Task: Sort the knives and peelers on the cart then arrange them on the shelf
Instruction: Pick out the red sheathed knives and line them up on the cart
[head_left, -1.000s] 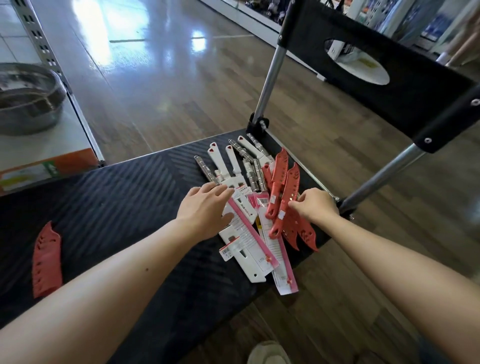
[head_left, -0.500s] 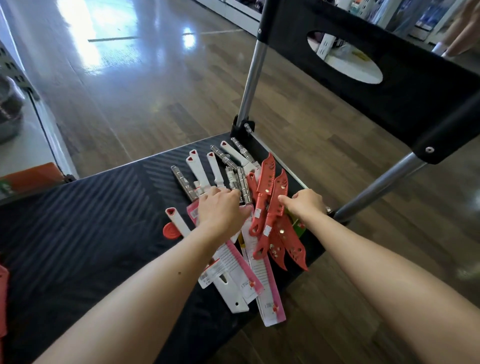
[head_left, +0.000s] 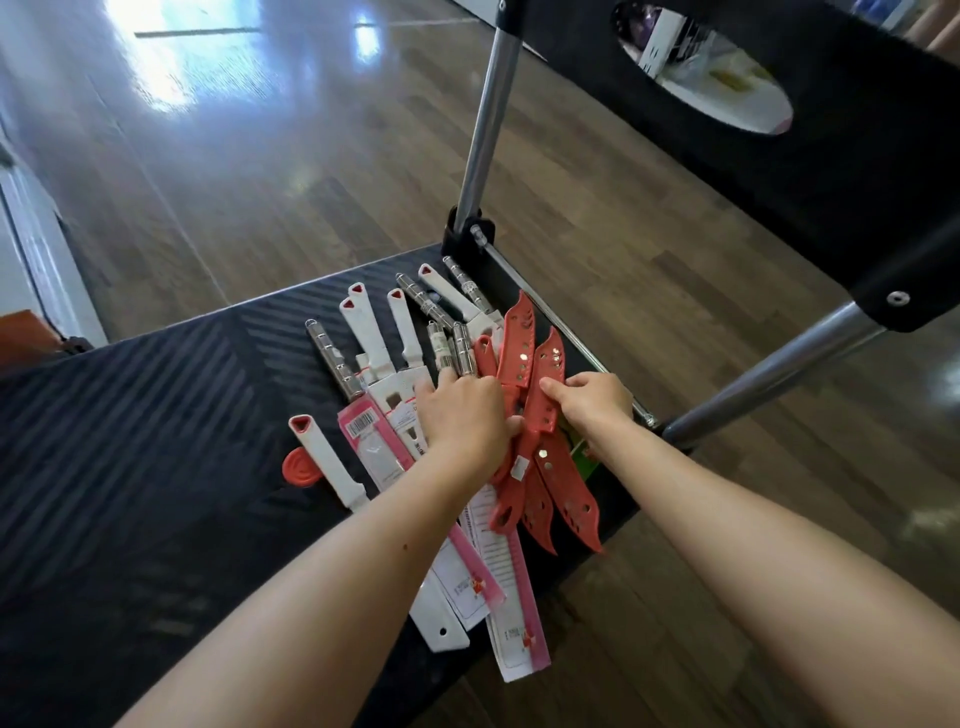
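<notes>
Left hand (head_left: 462, 415) has shifted rightward off the white cards and now meets the red sheathed knives (head_left: 519, 343), just beside the right hand (head_left: 592, 402). Nearest, below both wrists: pink-edged backing cards (head_left: 519, 623) overhang the near edge of the cart (head_left: 130, 467), at least three. Left hand: palm down on the pile, fingers bent, thumb against a red handle; grip or mere press, cannot tell. Right hand: fingers curled, forefinger tip on a red sheath, thumb hidden; hold not determinable. Red knives lie between and below the hands, overlapping, at least four. Left of the left hand: one lone white-handled knife (head_left: 327, 462) set apart, touching a red disc (head_left: 293, 465). Beyond the fingertips: four more white handles (head_left: 401, 327) and five steel handles (head_left: 332, 353), fanned. Which are peelers, cannot tell. Step, as judged: separating the reds as one group. To do it well, lift by the handles, keep the sheaths on, pin the cards with the left hand so nothing slides off the near edge.
</notes>
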